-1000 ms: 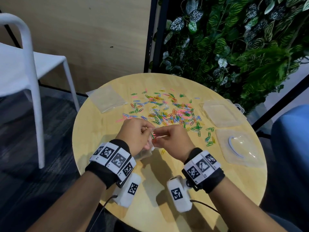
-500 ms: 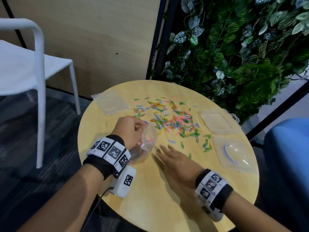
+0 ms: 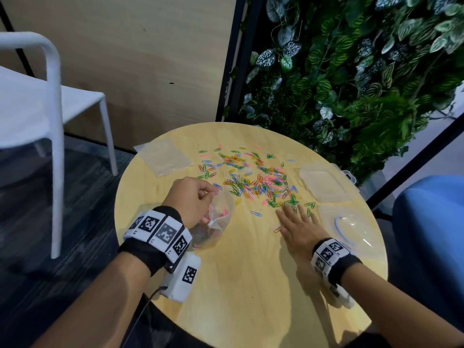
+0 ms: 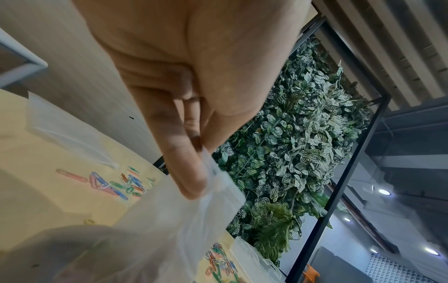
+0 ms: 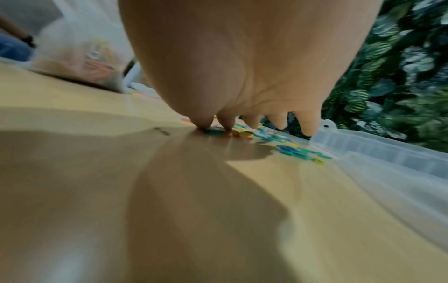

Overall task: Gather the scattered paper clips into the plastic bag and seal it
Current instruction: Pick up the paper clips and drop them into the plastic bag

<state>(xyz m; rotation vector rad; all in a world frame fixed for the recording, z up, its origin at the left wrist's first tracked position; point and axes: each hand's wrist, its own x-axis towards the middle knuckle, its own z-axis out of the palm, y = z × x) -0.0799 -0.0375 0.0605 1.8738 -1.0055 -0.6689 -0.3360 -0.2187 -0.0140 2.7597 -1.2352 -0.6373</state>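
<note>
The round wooden surface (image 3: pixel 251 285) stands beside a plant wall (image 3: pixel 351 71) and white chair (image 3: pixel 52 96). Paper clips (image 3: pixel 253 179) cover its far half. The left hand (image 3: pixel 190 199) pinches the plastic bag (image 3: pixel 218 222) near the left edge; the left wrist view shows that grip on the bag's rim. The right hand (image 3: pixel 298 227) lies flat, fingers (image 5: pixel 252 120) straight, holding nothing.

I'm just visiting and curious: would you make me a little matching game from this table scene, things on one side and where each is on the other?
Things:
1. plastic bag
2. paper clips
3. right hand
4. clear plastic box

Places:
A. scattered across the middle of the table
B. flat on the table, fingertips at the near edge of the clips
C. pinched by the left hand
D. by the table's right edge, beside the plant wall

Pairs: 1-C, 2-A, 3-B, 4-D
</note>
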